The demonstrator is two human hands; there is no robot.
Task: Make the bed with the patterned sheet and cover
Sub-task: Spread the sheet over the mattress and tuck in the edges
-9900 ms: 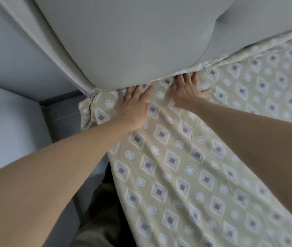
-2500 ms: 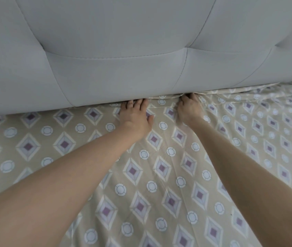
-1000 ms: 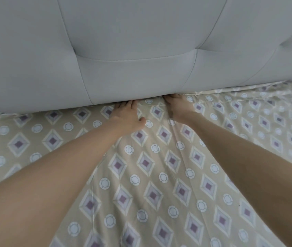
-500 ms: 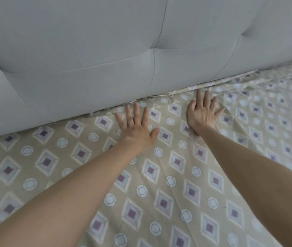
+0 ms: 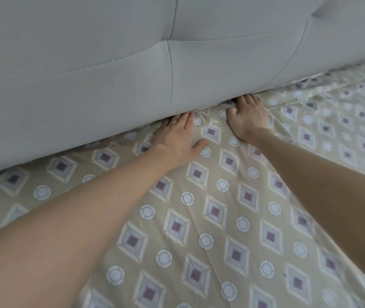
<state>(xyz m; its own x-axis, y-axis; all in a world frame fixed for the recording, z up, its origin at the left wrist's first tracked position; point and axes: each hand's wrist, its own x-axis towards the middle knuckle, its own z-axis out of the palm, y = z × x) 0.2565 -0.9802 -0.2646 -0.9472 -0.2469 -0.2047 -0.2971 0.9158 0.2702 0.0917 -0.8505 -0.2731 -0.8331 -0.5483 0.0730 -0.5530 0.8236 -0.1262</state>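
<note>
Both hands have slid forward since half a second ago, when they lay spread flat with fingers fanned; their fingertips now reach the gap under the grey padded fabric headboard point(image 5: 110, 74), which fills the upper half of the frame. At centre frame the left hand point(image 5: 177, 140) lies palm down on the beige patterned sheet point(image 5: 214, 214) with purple diamonds and white rings, fingers straight and together, thumb out to the right, tips hidden under the headboard's lower edge. Just to its right, the right hand point(image 5: 249, 120) pushes into the same gap with its thumb curled in; its fingertips are hidden, so whether it grips cloth cannot be told. The sheet covers the bed across the lower frame, creased between the forearms and rumpled along the headboard at upper right.
</note>
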